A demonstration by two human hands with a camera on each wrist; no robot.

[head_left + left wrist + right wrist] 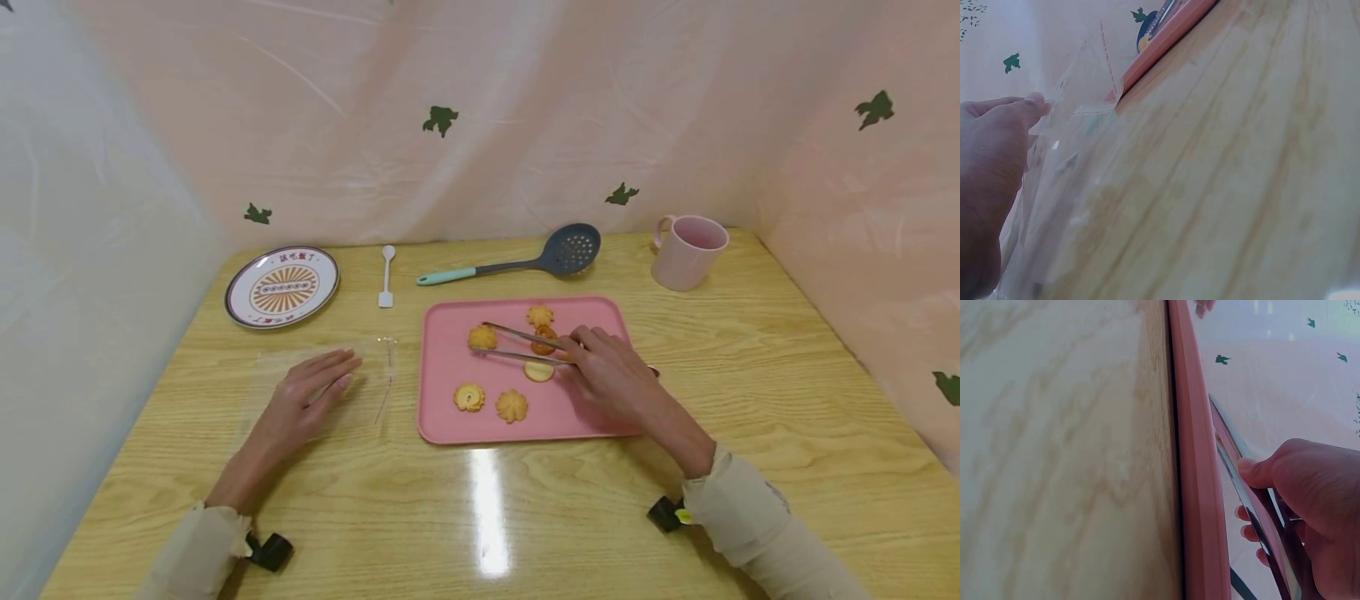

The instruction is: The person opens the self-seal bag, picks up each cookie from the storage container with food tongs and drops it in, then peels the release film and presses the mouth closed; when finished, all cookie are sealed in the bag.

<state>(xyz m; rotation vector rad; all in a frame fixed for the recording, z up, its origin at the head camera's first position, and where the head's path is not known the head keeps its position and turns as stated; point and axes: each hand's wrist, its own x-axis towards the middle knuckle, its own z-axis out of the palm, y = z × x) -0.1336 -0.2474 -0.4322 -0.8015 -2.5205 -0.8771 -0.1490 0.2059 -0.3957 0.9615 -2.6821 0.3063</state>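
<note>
My right hand (611,375) holds metal tongs (517,358) over the pink tray (442,425), thumb on one arm and fingers on the other in the right wrist view. Their tips lie on either side of a round golden cookie (482,337) at the tray's left. Several more cookies lie on the tray, among them a flower-shaped one (512,406), a ring-like one (469,397) and a darker brown one (543,340). To the left, my left hand (307,400) rests on a clear plastic bag (378,375), its fingers nearly straight.
Behind the tray lie a slotted skimmer (572,250) with a mint handle and a small white spoon (386,279). A patterned plate (282,287) is at the back left, a pink mug (688,254) at the back right. Cloth walls border the wooden table (405,517).
</note>
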